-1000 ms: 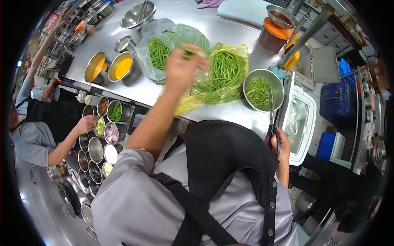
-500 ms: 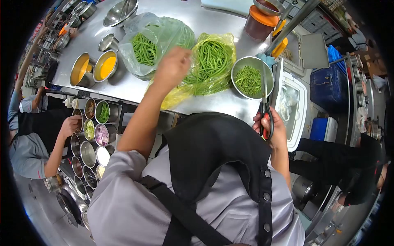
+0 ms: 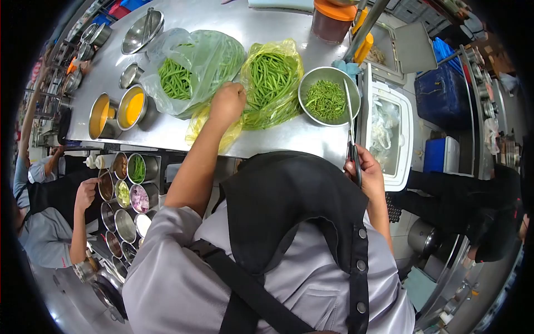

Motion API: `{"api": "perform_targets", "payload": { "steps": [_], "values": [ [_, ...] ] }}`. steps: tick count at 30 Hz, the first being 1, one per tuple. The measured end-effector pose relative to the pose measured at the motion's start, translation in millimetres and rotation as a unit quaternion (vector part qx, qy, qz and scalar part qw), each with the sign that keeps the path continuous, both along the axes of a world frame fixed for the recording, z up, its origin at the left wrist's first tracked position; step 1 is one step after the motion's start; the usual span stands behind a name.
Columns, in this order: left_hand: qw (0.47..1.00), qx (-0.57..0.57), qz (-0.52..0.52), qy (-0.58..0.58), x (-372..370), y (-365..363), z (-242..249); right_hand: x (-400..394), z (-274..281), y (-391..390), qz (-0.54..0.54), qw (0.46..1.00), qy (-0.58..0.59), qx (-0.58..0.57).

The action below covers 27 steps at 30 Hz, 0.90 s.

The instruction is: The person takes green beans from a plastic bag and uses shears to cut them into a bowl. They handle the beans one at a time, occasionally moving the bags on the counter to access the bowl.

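My right hand (image 3: pixel 367 170) is closed around the handles of a pair of scissors (image 3: pixel 349 106), whose blades point away from me over the right rim of a metal bowl (image 3: pixel 305 103). Short-cut green beans (image 3: pixel 325 100) lie in that bowl. My left hand (image 3: pixel 228 104), fingers curled, is between a yellow plastic bag (image 3: pixel 293 109) and a clear plastic bag (image 3: pixel 214 55); what its fingers hold is hidden. Long whole green beans (image 3: pixel 271 78) fill the yellow bag, and more beans (image 3: pixel 175 79) show in the clear bag's mouth.
On the steel table (image 3: pixel 189 16) stand two pots of orange liquid (image 3: pixel 134 108), metal bowls (image 3: pixel 143 30) and an orange-lidded tub (image 3: pixel 332 22). An open white cooler (image 3: pixel 410 133) adjoins its right end. At left, a co-worker's hand (image 3: pixel 86 193) is over ingredient tins (image 3: pixel 127 222).
My left hand has come down toward me beside the yellow bag, its fingers more curled. The scissors have turned in my right hand, with the handles now edge-on. The whole view has shifted slightly.
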State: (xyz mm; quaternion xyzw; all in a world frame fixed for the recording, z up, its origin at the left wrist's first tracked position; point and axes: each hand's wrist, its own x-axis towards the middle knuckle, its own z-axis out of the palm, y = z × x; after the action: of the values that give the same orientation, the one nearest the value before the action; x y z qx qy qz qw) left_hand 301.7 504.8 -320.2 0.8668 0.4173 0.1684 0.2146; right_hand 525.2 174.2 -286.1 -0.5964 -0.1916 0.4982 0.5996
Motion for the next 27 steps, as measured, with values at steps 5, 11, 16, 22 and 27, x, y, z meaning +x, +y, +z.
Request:
{"api": "perform_targets", "payload": {
  "steps": [5, 11, 16, 22, 27],
  "values": [
    [0.997, -0.026, -0.015, -0.071, 11, 3, 26, 5, -4, 10, 0.022, 0.999, -0.023, -0.021],
    [0.991, -0.058, -0.088, -0.078, 37, 16, 23, 8, -3, 20, 0.044, 0.999, -0.023, -0.015],
    [0.990, 0.041, -0.046, 0.125, 35, 9, -9, 12, -13, 12, 0.031, 0.999, -0.019, -0.002],
    [0.994, 0.038, -0.032, 0.101, 34, 14, -31, 12, -13, 8, 0.040, 0.999, -0.001, 0.022],
    [0.998, 0.038, 0.008, -0.048, 41, 8, 5, 12, -17, 9, 0.049, 0.998, -0.026, 0.027]
  ]
}}
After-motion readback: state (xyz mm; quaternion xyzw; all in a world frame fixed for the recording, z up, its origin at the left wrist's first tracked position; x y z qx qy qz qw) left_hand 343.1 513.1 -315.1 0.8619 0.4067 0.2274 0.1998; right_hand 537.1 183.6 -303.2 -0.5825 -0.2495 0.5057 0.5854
